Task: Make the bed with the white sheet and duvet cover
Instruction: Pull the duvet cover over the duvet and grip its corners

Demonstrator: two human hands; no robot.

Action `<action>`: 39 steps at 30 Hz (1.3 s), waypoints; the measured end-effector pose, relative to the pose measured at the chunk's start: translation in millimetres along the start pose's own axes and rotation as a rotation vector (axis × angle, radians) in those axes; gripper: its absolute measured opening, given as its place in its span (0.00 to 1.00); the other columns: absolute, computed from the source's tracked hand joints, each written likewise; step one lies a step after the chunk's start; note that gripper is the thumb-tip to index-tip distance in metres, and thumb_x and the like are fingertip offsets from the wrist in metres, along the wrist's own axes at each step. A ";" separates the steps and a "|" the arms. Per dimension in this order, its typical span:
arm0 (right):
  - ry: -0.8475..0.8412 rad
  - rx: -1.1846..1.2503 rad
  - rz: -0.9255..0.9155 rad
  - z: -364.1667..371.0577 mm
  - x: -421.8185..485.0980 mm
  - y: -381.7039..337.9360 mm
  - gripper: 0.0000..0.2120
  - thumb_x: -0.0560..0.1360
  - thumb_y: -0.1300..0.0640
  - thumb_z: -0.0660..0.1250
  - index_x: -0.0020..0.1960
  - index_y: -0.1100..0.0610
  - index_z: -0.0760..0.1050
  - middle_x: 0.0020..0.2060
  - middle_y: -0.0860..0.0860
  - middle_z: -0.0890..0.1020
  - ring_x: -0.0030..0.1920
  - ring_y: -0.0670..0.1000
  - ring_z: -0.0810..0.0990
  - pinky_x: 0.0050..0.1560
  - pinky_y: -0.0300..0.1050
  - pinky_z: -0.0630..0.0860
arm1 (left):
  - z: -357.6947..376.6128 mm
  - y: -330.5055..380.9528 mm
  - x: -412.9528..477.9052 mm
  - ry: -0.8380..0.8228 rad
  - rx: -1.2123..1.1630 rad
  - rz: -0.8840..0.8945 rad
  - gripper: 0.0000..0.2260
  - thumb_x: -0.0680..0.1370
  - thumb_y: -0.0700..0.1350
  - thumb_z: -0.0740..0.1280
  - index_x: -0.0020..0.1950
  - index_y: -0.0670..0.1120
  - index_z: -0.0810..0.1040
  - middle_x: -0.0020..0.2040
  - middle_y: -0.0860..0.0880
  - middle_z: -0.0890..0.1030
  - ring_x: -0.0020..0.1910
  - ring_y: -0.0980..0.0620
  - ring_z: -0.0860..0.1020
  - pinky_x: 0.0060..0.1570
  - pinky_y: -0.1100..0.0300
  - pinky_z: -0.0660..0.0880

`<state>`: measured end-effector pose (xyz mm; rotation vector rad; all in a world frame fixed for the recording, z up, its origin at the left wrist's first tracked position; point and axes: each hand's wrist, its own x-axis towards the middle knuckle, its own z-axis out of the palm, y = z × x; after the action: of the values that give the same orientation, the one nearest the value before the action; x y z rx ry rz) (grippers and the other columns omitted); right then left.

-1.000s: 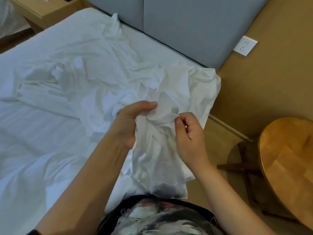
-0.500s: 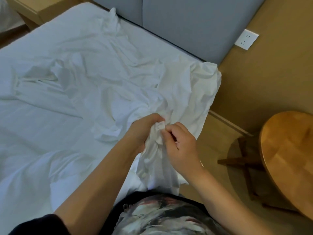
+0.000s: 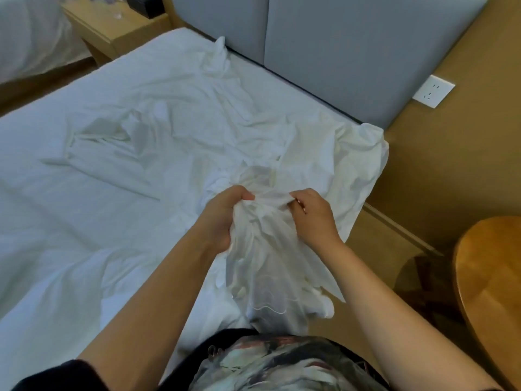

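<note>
L hand [image 3: 225, 218] & R hand [image 3: 311, 218] both clutching bunched white sheet [image 3: 262, 249] btwn them; uneven tug could drag it off the mattress corner.

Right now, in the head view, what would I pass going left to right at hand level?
white sheet on the bed → left hand → bunched white fabric, gripped by both hands → right hand → round wooden table

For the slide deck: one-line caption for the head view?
Left hand and right hand grip a bunched white sheet at the edge of the rumpled bed.
</note>
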<state>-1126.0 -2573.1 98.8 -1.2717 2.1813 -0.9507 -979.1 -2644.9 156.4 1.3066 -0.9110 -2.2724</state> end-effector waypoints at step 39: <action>-0.085 0.081 -0.033 53.7 -3.1 -95.9 0.07 0.78 0.61 0.61 0.52 0.59 0.78 0.47 0.50 0.76 0.46 0.46 0.74 0.48 0.37 0.71 | -79.2 -18.1 13.0 -0.085 -0.209 0.138 0.10 0.73 0.44 0.66 0.51 0.41 0.79 0.41 0.44 0.83 0.39 0.48 0.82 0.39 0.56 0.79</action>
<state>-1033.8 -2621.3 134.5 -1.2895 2.0427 -0.9699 -917.2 -2667.3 107.1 1.0339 -0.7427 -2.2596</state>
